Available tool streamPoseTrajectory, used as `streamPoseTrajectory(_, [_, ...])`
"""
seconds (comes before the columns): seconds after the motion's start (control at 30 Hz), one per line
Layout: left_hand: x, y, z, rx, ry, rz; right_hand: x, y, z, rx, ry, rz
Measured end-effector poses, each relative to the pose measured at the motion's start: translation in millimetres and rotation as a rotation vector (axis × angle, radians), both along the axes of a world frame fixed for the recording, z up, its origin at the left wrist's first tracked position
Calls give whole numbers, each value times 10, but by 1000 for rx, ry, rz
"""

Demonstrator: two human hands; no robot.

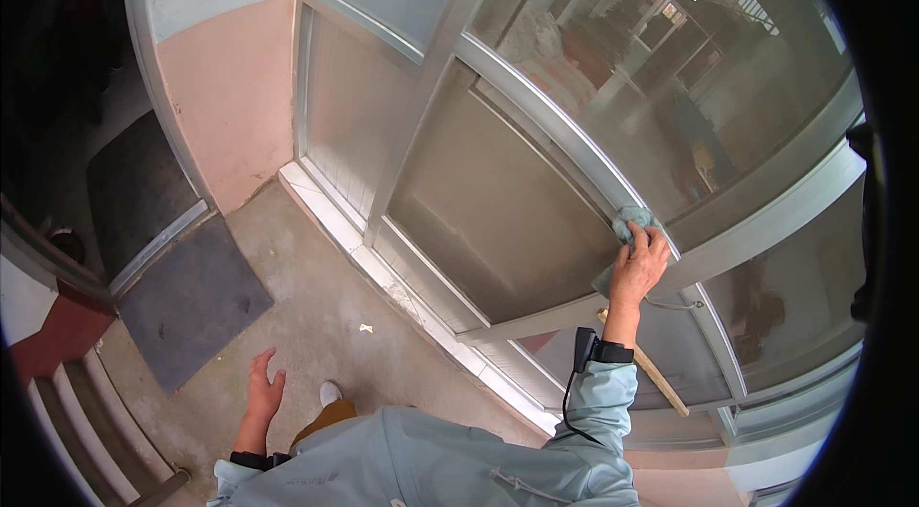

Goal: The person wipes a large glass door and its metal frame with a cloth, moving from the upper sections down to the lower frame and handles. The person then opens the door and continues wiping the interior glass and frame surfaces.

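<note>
My right hand (639,263) presses a bluish-green cloth (633,218) against the metal crossbar (567,108) of a glazed door, near the bar's right end. Part of the cloth hangs below the palm. Above the bar is a large glass pane (646,76) with reflections in it; below it lies a dull brownish panel (495,205). A wooden stick (657,378) slants behind my right wrist, beside a thin wire or cord (671,304). My left hand (266,385) hangs over the floor at the lower left, fingers apart, holding nothing.
A dark mat (194,302) lies at an open doorway on the left. Steps (93,428) with a rail are at the lower left. A white tiled sill (431,320) runs under the door frames. A small scrap (366,327) lies on the concrete floor (301,277).
</note>
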State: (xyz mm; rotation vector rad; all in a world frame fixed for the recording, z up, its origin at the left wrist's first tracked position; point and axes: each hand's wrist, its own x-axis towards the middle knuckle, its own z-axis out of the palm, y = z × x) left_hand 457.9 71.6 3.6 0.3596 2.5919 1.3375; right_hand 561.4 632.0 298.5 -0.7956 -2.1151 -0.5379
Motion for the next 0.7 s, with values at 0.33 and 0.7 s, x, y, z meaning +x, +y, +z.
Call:
streamPoseTrajectory(0.33, [-62,-571,-167,-15,-74,123,-263,-36,102,-2,-47,-52])
streamPoseTrajectory(0.7, [-4,-659,-330,53,-111,240,-1510,-310,180,68,-96,56])
